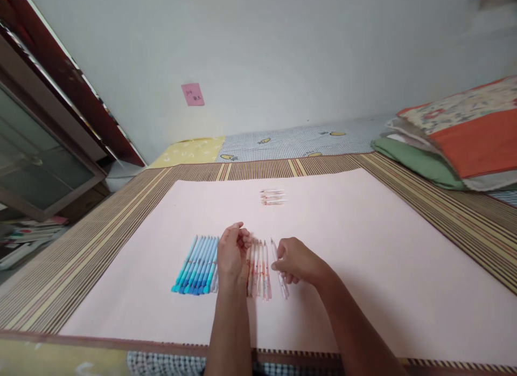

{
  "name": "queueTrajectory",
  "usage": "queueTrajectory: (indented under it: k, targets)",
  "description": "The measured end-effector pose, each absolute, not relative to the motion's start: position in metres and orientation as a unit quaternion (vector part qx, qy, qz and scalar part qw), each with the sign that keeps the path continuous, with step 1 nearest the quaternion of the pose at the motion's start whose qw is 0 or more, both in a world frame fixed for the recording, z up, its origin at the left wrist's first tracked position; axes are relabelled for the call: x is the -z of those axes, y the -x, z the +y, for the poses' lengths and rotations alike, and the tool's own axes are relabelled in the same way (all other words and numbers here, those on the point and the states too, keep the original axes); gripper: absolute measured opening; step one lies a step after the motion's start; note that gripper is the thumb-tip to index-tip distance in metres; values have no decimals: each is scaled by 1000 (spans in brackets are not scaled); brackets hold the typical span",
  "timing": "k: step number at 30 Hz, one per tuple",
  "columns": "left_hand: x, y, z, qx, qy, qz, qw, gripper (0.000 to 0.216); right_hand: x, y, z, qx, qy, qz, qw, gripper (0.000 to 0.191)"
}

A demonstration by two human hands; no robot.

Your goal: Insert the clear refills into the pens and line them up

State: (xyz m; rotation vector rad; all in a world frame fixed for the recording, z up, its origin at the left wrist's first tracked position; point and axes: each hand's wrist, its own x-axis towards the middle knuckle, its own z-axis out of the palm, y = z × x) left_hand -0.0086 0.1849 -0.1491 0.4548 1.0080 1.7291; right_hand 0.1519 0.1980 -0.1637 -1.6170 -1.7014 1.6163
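My right hand [297, 260] pinches a clear pale pen [281, 282] that lies at the right end of a row, tip pointing away from me. Just left of it are several clear pens with pink and orange markings [258, 271], side by side. My left hand [235, 249] hovers over the middle of the row, fingers loosely curled, and covers part of it; whether it holds anything is hidden. Farther left lie several blue pens [197, 265] in a neat row. Beyond my hands, a small stack of pale pens [273, 197] lies crosswise.
Everything lies on a large pale pink sheet [141, 273] over a striped mat [60, 263]. Folded bedding [464, 144] is piled at the back right. A wall with a pink note [193, 94] stands behind, and a glass-doored cabinet [40, 150] at the left.
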Motion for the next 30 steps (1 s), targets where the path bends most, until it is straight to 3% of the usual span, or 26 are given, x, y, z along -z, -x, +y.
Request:
queueTrajectory:
  k: [17, 30]
  targets:
    - [150, 8, 185, -718, -164, 415, 534, 32, 167, -145, 198, -569, 544, -605, 116, 17]
    - [152, 8, 188, -716, -165, 418, 535, 31, 158, -144, 193, -588, 514, -618, 88, 25]
